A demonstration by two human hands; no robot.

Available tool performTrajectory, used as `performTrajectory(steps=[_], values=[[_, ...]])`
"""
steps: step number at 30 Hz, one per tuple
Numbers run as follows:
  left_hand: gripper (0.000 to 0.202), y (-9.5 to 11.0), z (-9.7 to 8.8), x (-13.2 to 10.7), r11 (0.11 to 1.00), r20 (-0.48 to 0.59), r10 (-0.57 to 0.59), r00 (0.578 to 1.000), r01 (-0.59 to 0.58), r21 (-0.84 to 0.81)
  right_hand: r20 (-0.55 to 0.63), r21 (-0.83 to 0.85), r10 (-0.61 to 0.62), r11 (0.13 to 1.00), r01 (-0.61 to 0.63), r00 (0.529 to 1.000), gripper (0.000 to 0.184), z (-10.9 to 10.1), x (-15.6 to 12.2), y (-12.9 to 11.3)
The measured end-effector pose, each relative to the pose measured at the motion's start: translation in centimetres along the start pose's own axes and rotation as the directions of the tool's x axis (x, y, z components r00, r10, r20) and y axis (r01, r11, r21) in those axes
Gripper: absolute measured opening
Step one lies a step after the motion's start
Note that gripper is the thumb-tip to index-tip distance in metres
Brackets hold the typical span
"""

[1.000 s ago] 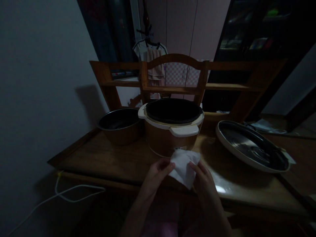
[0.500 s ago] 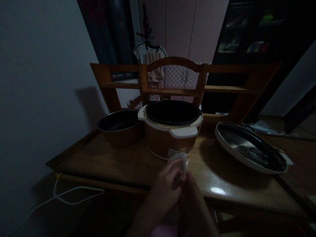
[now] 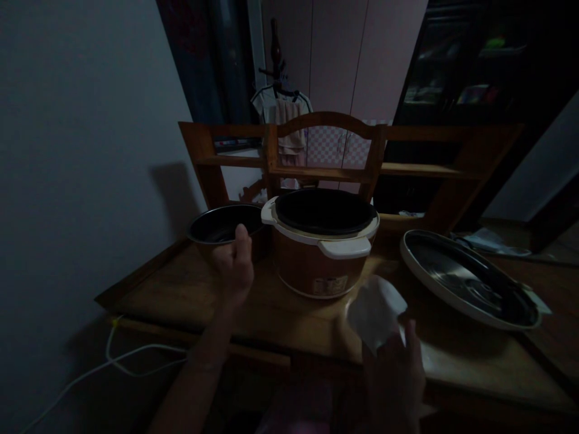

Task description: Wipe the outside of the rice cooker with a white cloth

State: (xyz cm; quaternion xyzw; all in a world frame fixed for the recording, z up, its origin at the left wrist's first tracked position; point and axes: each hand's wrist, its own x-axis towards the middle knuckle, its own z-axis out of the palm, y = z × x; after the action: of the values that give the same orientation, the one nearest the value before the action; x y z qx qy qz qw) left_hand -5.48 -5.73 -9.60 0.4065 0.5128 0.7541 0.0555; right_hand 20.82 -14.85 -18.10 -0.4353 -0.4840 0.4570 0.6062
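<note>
My left hand [image 3: 235, 270] is raised in front of a dark inner pot [image 3: 201, 239] at the left of the table. Its thumb points up apart from the other fingers, which are partly blurred; I see nothing in it, and whether it touches the pot is unclear. Lower right, my right hand [image 3: 398, 367] is closed on a crumpled white tissue [image 3: 377, 310]. Between and behind the hands stands a brown rice cooker body [image 3: 303, 265] with cream handles and a black inside. A round lid [image 3: 427, 271] lies underside up, tilted, at the right.
The wooden table [image 3: 167, 292] has a low wooden shelf rail [image 3: 325, 173] along its back edge. A white cable [image 3: 136, 349] hangs by the left front corner. Behind are a clothes stand with garments [image 3: 289, 129] and a pale wardrobe [image 3: 337, 66].
My hands were together on the white tissue before the cooker. The left has let go and moved left towards the pot; the right has carried the tissue to the right.
</note>
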Motion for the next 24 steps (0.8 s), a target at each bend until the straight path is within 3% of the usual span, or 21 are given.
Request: performTrajectory(steps=[2, 4, 5, 7, 10, 13, 16, 20, 24], values=[[0.066, -2.2, 2.0, 2.1, 1.000, -0.033, 0.011, 0.999, -0.010, 0.005, -0.026, -0.072, -0.079, 0.994, 0.077, 0.997, 0.068, 2.3, 1.4, 0.7], [0.064, -4.1, 3.5, 2.8, 1.000, 0.038, -0.001, 0.999, 0.001, 0.012, -0.002, -0.134, -0.157, 0.979, 0.155, 0.988, 0.071, 5.3, 3.0, 1.7], [0.063, -4.9, 4.0, 2.7, 1.000, 0.060, -0.009, 0.998, 0.008, 0.011, 0.078, -0.324, -0.251, 0.909, 0.263, 0.965, 0.074, 6.7, 3.7, 2.3], [0.063, -6.1, 4.5, 1.9, 1.000, 0.082, -0.007, 0.997, 0.006, 0.013, 0.214, -0.609, -0.410, 0.654, 0.449, 0.887, 0.072, 8.6, 4.9, 3.5], [0.064, -7.4, 4.8, 0.2, 1.000, 0.113, 0.000, 0.994, -0.001, 0.010, 0.348, -0.753, -0.507, 0.349, 0.557, 0.789, 0.074, 8.8, 5.8, 4.8], [0.063, -8.2, 5.0, -0.6, 1.000, 0.114, -0.018, 0.993, 0.018, -0.001, 0.542, -0.731, -0.484, 0.133, 0.669, 0.688, 0.071, 7.0, 6.7, 4.5], [0.064, -8.5, 5.3, -0.7, 0.998, 0.076, -0.050, 0.996, 0.052, -0.021, 0.705, -0.638, -0.447, -0.061, 0.767, 0.551, 0.059, 6.1, 8.0, 2.7], [0.067, -8.5, 5.4, -0.2, 0.981, 0.017, -0.170, 0.985, 0.170, -0.095, 0.808, -0.516, -0.455, -0.240, 0.822, 0.374, 0.055, 7.6, 9.9, -0.2], [0.064, -8.6, 5.1, 0.2, 0.937, 0.003, -0.313, 0.950, 0.309, -0.162, 0.842, -0.466, -0.452, -0.330, 0.821, 0.296, 0.060, 10.0, 11.2, -1.2]])
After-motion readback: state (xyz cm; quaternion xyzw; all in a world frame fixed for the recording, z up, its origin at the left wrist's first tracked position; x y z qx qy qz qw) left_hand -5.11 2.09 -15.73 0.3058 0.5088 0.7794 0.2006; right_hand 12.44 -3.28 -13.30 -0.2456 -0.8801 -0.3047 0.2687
